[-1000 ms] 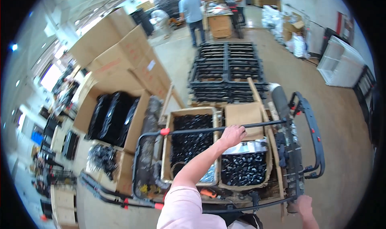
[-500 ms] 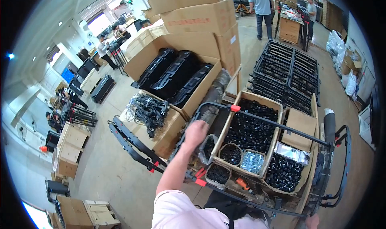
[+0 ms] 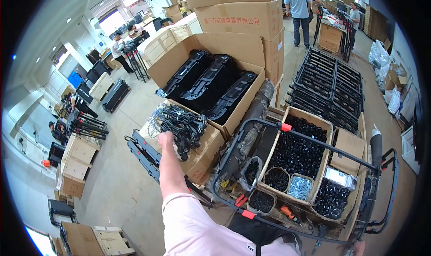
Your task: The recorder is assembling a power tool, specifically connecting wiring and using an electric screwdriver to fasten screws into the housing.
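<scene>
My left hand (image 3: 166, 140) reaches forward to the near left edge of a tangled pile of black and grey cables (image 3: 182, 123). The pile lies on top of a cardboard box (image 3: 203, 153). The fingers point away, and their grip is hidden. At the lower right edge my right hand (image 3: 359, 247) shows only in part, beside the corner of a black tubular frame (image 3: 216, 173) with red clips. That frame rests across a workbench of parts between my arms; whether the right hand holds it cannot be made out.
Behind the cables, a large open carton (image 3: 207, 40) holds long black moulded parts. Right of it, a wooden bin (image 3: 331, 125) contains small black parts, with tubs of screws nearby. An orange-handled tool (image 3: 287, 211) lies in front. Stacked black frames (image 3: 330, 83) and people stand farther back.
My left hand has moved left and away from the bench, from above the tubular frame to the cable pile. The view has shifted a little left. My right hand stays at the lower right.
</scene>
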Motion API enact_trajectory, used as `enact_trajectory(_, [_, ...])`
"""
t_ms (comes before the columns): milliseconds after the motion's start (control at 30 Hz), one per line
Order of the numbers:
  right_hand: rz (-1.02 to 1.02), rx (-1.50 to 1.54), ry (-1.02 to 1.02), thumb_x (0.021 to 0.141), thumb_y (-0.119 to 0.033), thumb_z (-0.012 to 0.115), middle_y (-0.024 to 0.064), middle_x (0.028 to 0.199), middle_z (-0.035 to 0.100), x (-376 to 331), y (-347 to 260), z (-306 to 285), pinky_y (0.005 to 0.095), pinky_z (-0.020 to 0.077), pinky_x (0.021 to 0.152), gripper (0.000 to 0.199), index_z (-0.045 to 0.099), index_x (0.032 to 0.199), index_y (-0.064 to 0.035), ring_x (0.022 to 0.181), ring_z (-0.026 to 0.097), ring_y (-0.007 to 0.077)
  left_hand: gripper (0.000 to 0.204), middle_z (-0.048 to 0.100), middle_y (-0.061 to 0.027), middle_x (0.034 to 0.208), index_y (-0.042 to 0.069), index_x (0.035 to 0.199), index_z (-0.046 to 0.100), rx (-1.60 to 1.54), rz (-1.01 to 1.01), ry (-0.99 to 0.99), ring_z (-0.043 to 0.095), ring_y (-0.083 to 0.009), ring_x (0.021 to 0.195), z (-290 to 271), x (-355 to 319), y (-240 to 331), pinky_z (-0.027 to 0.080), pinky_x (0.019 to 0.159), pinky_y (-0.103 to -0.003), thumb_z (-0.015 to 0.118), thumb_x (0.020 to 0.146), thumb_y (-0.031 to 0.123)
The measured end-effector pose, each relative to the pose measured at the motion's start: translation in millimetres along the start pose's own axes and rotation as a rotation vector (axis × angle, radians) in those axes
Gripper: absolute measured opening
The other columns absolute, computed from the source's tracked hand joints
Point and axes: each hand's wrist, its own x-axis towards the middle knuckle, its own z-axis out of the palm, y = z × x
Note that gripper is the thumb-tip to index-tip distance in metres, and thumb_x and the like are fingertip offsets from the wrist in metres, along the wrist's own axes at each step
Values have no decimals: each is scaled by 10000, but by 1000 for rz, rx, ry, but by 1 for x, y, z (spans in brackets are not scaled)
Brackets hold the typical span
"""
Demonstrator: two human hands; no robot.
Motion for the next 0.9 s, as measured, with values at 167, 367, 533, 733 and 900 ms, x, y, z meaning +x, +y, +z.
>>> enact_trajectory(167, [62,136,-29,1106,-392,462,129,1273,683,28,10,33,445,494,936,487,659,1340,-13,1120,620,294,485,734,-203,1145,-26,1322,647,-279,-293,-98,732,-302,868,23,82,-46,571,674,-460,630,940,270])
enact_trajectory(367, [-155,109,151,1050,-361,506,193,1111,694,-1,-27,24,498,513,884,430,673,1158,21,1032,661,355,186,664,-161,855,-17,1072,620,-947,-240,-236,667,-324,642,7,77,-51,567,529,-503,515,964,91])
enact_trajectory(533, [-280,67,402,995,-330,549,257,949,705,-44,-24,3,552,532,832,409,687,977,54,944,701,416,283,728,-131,959,42,1047,685,-1418,-323,-446,711,-291,785,26,-3,4,610,699,-477,428,1018,157])
enact_trajectory(733, [-50,30,50,937,-226,560,325,944,725,28,-1,30,559,556,850,361,702,961,105,974,724,476,401,568,-45,824,128,1059,602,-1290,-198,-81,509,-195,640,-40,-3,-11,399,510,-394,518,1018,518])
enact_trajectory(900, [-6,-136,240,1002,-335,564,321,1059,722,66,72,35,536,561,889,449,733,1019,80,1039,703,481,273,444,42,683,137,955,540,-1415,129,-154,412,-93,518,-74,-105,59,363,448,-274,541,1086,376])
